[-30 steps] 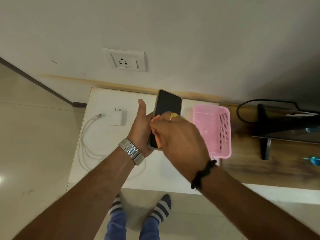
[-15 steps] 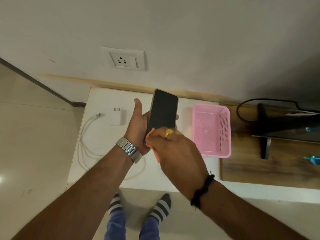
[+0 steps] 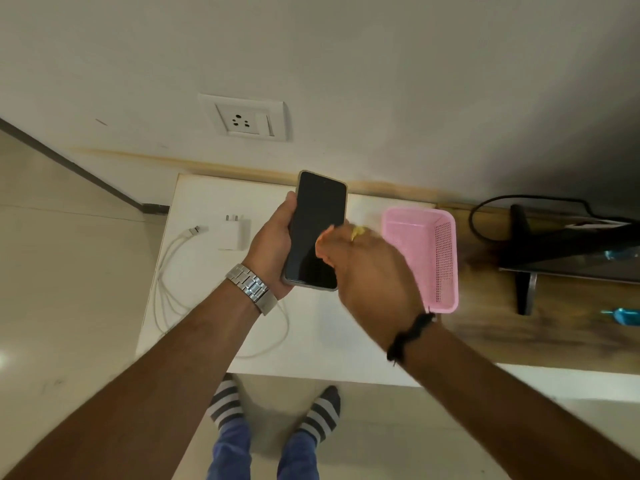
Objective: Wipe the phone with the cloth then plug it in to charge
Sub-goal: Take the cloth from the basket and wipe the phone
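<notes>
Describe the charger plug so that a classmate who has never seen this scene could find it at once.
Start at the wall socket and drop to the white table below it. Left of the phone lies the charger plug, a small white block with pins toward the wall, unlike the looped white cable beside it.

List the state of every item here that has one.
phone: screen dark, held by left hand, no cable attached
cloth: orange, mostly hidden in right hand, against the screen
charger adapter: lying on the white table, unplugged
cable: loosely coiled, connector end free
wall socket: nothing plugged in
pink basket: upright
</notes>
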A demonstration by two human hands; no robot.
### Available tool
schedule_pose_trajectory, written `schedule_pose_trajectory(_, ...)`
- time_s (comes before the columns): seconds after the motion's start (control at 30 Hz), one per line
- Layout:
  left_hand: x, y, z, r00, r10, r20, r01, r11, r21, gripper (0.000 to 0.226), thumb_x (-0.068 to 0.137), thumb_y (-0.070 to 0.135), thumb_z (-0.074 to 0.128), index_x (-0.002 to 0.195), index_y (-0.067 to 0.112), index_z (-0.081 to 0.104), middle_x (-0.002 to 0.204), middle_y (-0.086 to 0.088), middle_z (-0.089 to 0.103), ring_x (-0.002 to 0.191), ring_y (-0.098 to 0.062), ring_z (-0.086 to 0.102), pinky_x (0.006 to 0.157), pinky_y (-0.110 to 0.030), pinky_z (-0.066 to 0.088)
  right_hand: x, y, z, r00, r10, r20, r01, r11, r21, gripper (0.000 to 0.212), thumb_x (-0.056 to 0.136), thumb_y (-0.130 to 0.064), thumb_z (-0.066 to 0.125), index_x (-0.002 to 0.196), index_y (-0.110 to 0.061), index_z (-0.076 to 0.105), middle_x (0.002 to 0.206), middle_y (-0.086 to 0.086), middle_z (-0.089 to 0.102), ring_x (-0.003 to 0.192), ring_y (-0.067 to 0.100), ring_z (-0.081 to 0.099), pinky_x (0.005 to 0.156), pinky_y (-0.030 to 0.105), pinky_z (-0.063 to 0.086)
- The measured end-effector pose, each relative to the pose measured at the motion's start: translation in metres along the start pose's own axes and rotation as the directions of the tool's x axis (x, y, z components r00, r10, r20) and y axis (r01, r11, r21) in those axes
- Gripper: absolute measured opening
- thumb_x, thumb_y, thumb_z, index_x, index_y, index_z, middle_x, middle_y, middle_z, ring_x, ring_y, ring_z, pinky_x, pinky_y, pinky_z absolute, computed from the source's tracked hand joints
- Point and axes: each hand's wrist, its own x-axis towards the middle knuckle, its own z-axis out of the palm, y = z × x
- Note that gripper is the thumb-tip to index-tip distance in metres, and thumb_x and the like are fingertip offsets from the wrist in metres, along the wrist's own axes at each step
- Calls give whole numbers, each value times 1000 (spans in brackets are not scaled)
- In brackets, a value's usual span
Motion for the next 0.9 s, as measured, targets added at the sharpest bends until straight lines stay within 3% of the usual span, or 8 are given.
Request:
schedule_pose_trajectory(0.17, 0, -8, -5, 998, -45, 32, 47, 997, -61, 72, 102, 66, 30, 126, 13, 73, 126, -20, 70, 98, -34, 71, 87, -44, 59, -40, -27, -1, 966, -167, 198, 124, 970, 211, 25, 94, -3, 63, 115, -12, 73, 112, 7, 73, 100, 23, 69, 93, 39, 58)
schedule_pose_trajectory(0.27, 1, -15, -4, 997, -66, 43, 69, 994, -82, 67, 102, 66, 32, 118, 21, 78, 123, -15, 74, 101, -32, 75, 87, -46, 61, -8, -8, -24, 998, -55, 22, 52, 987, 153, 19, 90, 1, 61, 100, -9, 73, 96, 10, 71, 87, 29, 66, 75, 42, 58)
schedule_pose_trajectory(0.37, -1, -23, 4, 991, -95, 99, 104, 990, -94, 65, 104, 62, 30, 120, 19, 75, 114, -17, 76, 93, -37, 74, 81, -56, 60, 39, 23, -40, 988, 114, -107, -107, 992, 72, 22, 96, -4, 55, 106, -8, 74, 102, 12, 72, 93, 31, 66, 83, 42, 55)
schedule_pose_trajectory(0.53, -2, -17, 3, 995, -77, 68, 89, 975, -202, 58, 101, 57, 42, 106, 16, 83, 115, -16, 77, 103, -33, 76, 87, -45, 61, -4, -7, -6, 985, -104, 137, 102, 995, 23, 37, 100, -17, 51, 137, -21, 59, 119, 6, 71, 100, 27, 71, 88, 38, 59)
schedule_pose_trajectory(0.63, -6, -23, -4, 991, -119, 67, 129, 976, -176, 62, 98, 62, 44, 121, 13, 75, 117, -17, 77, 103, -38, 75, 86, -50, 61, -15, 1, -12, 952, -233, 199, 234, 972, 21, 35, 99, -21, 56, 133, -21, 64, 122, 5, 73, 103, 27, 73, 86, 40, 62)
schedule_pose_trajectory(0.73, -10, -31, -1, 977, -122, 176, 148, 979, -143, 64, 102, 61, 34, 136, 13, 60, 118, -20, 73, 94, -42, 73, 78, -57, 60, 18, 30, -23, 990, -128, 63, 128, 992, 9, 53, 100, -44, 22, 128, -29, 64, 111, 0, 74, 96, 24, 71, 86, 29, 56)
schedule_pose_trajectory(0.83, -9, -27, 3, 982, -113, 151, 136, 980, -149, 69, 102, 67, 28, 134, 14, 60, 117, -19, 74, 93, -40, 74, 79, -57, 59, 28, 31, -15, 998, -52, -37, 51, 998, -23, 33, 105, -29, 44, 130, -25, 64, 114, 0, 72, 105, 28, 69, 91, 30, 55)
schedule_pose_trajectory(0.9, -5, -25, 1, 990, -117, 73, 129, 974, -185, 78, 95, 78, 33, 119, 16, 73, 114, -11, 77, 97, -34, 76, 84, -51, 59, 11, 10, -6, 987, -157, 16, 157, 988, 1, 29, 99, -24, 57, 127, -21, 67, 121, 1, 72, 107, 28, 70, 87, 36, 59)
